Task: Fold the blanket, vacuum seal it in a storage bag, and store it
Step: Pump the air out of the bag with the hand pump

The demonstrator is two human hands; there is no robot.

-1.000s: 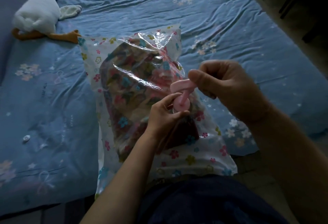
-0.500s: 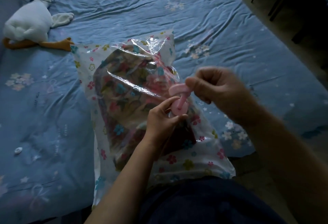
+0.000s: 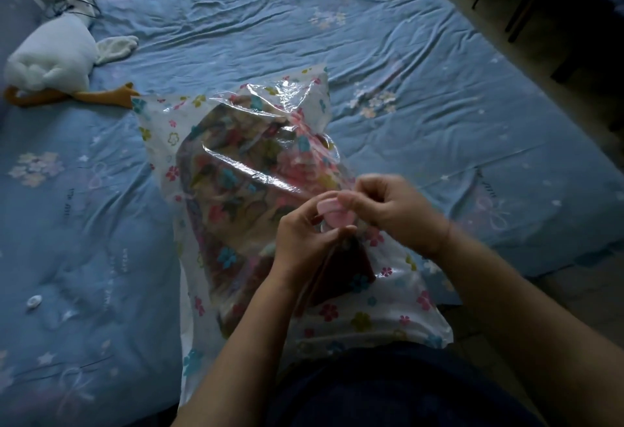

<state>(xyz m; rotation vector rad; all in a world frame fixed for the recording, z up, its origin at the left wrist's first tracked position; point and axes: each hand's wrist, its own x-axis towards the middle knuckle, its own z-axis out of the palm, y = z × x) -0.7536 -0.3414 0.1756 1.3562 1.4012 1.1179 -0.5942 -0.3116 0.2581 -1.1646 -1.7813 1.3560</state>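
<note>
A clear storage bag (image 3: 162, 129) printed with small flowers lies on the blue bed, its near end by my lap. Inside it sits the folded blanket (image 3: 236, 197), dark with a flower pattern. A pink valve cap (image 3: 332, 212) stands on the bag's near right part. My left hand (image 3: 304, 240) pinches the bag at the valve's base from below. My right hand (image 3: 391, 210) grips the pink cap from the right, fingers curled over its top. The valve base is mostly hidden by both hands.
The blue bed sheet (image 3: 422, 88) is wrinkled and spreads all around the bag. A white plush duck (image 3: 50, 58) with orange feet lies at the far left. A small white clip (image 3: 33, 301) sits on the sheet at the left. Dark floor and furniture legs lie to the right.
My right hand has come down and left, lowering the pink cap onto the valve. The cap stood raised on its strap before. My left hand stays at the valve base.
</note>
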